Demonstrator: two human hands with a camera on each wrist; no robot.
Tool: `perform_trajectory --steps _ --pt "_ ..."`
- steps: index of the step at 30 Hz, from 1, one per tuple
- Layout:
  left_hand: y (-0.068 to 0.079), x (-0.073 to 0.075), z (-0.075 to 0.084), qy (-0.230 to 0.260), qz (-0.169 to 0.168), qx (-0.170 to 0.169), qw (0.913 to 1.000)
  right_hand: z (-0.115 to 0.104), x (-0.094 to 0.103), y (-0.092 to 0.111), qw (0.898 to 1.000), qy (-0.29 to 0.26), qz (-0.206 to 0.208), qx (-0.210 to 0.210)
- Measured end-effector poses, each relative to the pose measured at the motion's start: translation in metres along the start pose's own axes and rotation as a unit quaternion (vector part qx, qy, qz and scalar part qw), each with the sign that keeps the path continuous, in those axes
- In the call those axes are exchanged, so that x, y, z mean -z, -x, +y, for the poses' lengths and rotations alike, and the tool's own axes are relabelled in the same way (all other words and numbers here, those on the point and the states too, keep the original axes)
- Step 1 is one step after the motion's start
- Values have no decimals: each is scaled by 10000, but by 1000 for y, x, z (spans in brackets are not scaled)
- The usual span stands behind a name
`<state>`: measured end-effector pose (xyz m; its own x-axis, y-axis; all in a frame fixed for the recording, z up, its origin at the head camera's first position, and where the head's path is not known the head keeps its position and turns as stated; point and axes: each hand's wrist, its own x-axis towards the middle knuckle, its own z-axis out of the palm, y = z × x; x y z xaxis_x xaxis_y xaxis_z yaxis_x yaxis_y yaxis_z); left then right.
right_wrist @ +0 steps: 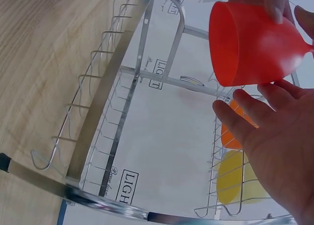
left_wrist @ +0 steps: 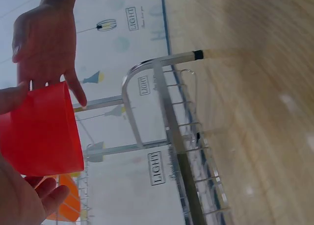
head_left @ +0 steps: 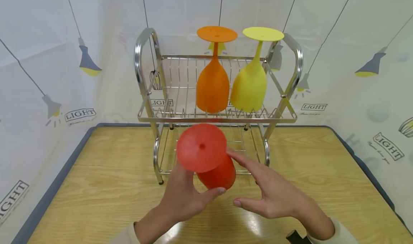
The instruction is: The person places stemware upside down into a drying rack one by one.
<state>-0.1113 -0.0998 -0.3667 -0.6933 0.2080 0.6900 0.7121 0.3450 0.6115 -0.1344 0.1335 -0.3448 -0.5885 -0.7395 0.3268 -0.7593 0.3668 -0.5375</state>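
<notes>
A red plastic goblet [head_left: 219, 174] is upside down above the table in front of the rack, its round foot toward the head camera. My left hand [head_left: 184, 197] grips the bowl from the left, thumb on the near side and fingers behind it. On the other side, my right hand [head_left: 274, 192] has straight fingers; their tips reach the bowl while the thumb stands apart from it. The right wrist view shows the goblet's open mouth and these right fingers [right_wrist: 245, 112] along its side. An orange goblet [head_left: 213, 86] and a yellow goblet [head_left: 250, 84] stand inverted on the rack's upper shelf.
The two-tier metal dish rack [head_left: 217, 120] stands on the wooden table [head_left: 106, 172], with wire shelves and curved side rails. Behind it hangs a white sheet [head_left: 106, 18] printed with lamps. A dark object [head_left: 295, 237] shows by the right sleeve.
</notes>
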Motion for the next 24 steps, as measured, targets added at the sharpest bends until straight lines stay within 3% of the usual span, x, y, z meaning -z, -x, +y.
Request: perform_trajectory --steps 4,8,11,16,24 --pt "-11 10 12 -219 -39 -658 9976 -3 5 -1 9996 -296 -17 -39" --pt "-19 20 24 -374 -57 -990 9944 -1 9 -3 9988 -392 105 291" --pt "-25 27 31 -283 -45 -1116 9933 2 12 -3 9988 -226 213 379" --pt "-35 39 48 -149 15 -1162 9931 9 16 -1 9987 -182 475 47" --pt "-50 57 76 -57 258 -1195 9925 35 28 2 9872 -451 1520 -193"
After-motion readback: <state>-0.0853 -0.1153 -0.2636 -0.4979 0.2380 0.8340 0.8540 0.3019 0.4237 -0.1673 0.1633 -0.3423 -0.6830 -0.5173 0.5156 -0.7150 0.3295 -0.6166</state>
